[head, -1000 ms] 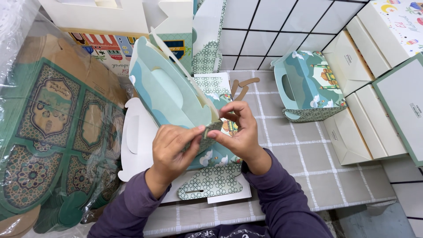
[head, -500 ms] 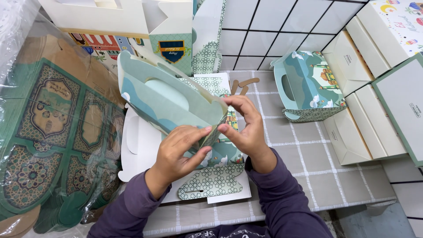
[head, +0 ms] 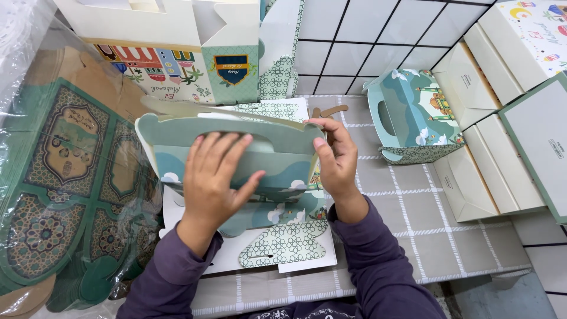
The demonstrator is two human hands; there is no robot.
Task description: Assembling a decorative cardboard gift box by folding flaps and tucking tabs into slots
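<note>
Far left: clear plastic wrap [head: 23,71] around a stack of flat green patterned box blanks [head: 65,195], leaning by the table [head: 449,236] edge. At the back: a cream printed carton [head: 165,53] standing open-topped, contents not visible. In the middle: a half-folded teal gift box [head: 236,147] held just above a pile of flat blanks [head: 283,248] on the grey checked cloth. Left hand [head: 215,177] spread flat against the near teal panel, fingers open, pressing rather than clasping. Right hand [head: 336,159] at the right edge of the same box, grip closed on that edge with fingers curled over the top and thumb seemingly behind. Inside of the held box hidden by the panel, perhaps empty. Further right: a finished teal box with a handle cutout [head: 413,118] lying on its side, interior unseen. Far right: cream boxes [head: 490,171] packed in a row, all closed.
</note>
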